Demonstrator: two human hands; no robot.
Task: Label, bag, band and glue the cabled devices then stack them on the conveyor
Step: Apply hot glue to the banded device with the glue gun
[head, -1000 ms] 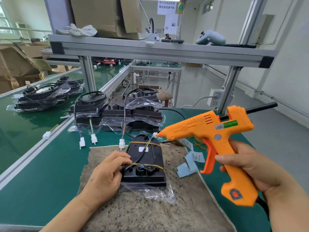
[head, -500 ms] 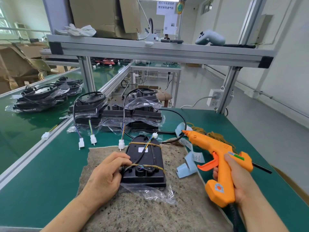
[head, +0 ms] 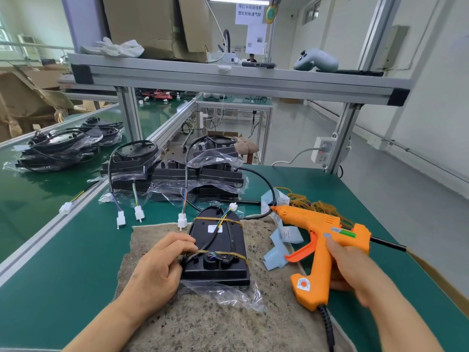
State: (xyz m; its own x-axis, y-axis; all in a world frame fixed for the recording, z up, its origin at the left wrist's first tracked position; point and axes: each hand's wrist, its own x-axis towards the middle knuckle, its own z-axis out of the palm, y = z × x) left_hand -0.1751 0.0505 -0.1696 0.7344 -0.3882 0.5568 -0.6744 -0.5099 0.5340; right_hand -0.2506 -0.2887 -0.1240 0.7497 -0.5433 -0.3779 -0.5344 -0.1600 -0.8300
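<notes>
a person's left hand (head: 162,265) lies on a speckled brown mat (head: 203,326) that covers part of a green table (head: 63,288). its fingers are curled against the left edge of a black device (head: 236,240), gripping it, with the fingertips at the nearer of two yellow rubber bands (head: 238,255) stretched across it. the device lies flat in the middle of the mat. its thin cable loops over the top, a small white label (head: 215,228) sits near its far end, and a clear plastic bag (head: 228,293) is bunched at its near end.

to the right, the right hand (head: 355,270) holds the handle of an orange glue gun (head: 314,224). one digit is laid up along the gun's side and the other fingers are tucked behind the handle, partly blurred. the nozzle points left, level with the device's far end and well apart from it. pale blue paper strips (head: 276,255) lie between the gun and the device, and a heap of loose rubber bands (head: 309,204) sits just beyond the gun.

farther back on the table is a stack of bagged black devices (head: 175,174) with white connectors (head: 121,221) trailing toward the mat. to the left runs a green conveyor (head: 30,199) carrying more bagged devices (head: 58,151). overhead, a metal shelf (head: 228,80) holds a cardboard box (head: 152,26), white gloves (head: 119,48) and a grey controller (head: 317,60).
</notes>
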